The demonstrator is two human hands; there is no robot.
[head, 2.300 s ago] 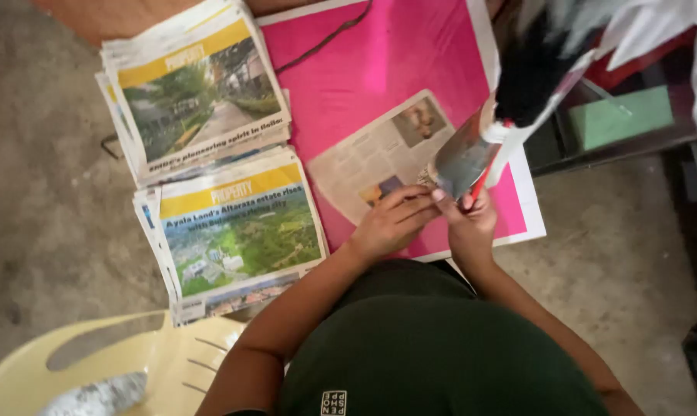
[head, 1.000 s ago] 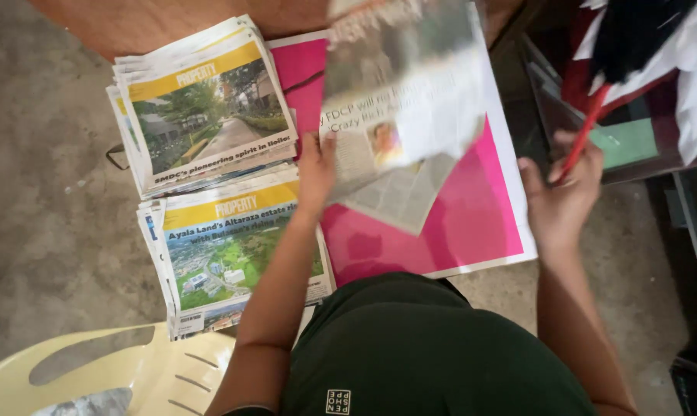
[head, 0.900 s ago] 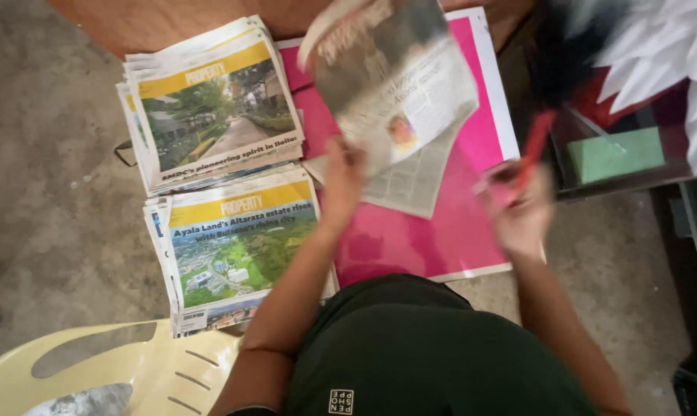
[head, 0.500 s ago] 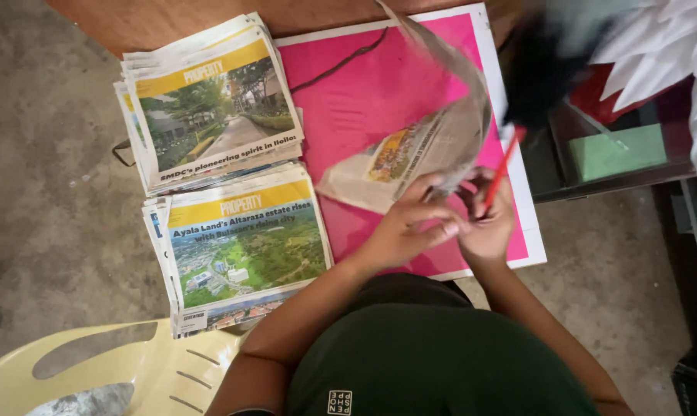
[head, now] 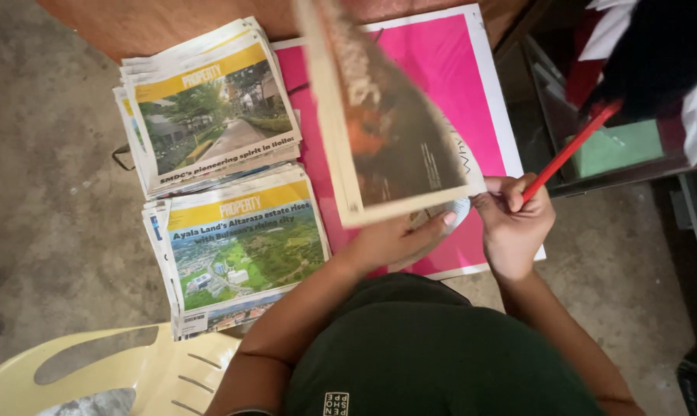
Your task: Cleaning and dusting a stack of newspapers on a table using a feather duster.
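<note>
From the head view, my left hand (head: 391,243) pinched the near edge of a newspaper sheet (head: 387,115), its long side running away from me over the pink board (head: 472,100). My right hand (head: 514,223) gripped a red pencil (head: 568,150) pointing up-right. Two newspaper stacks (head: 225,185) closed the left side.

Dark green top (head: 441,354), plain fabric, rounded over the torso. Small pale square printed mark low on the front, near the bottom edge of the view. Both arms bare from the top's edge down to the hands; no watch, ring or band visible
</note>
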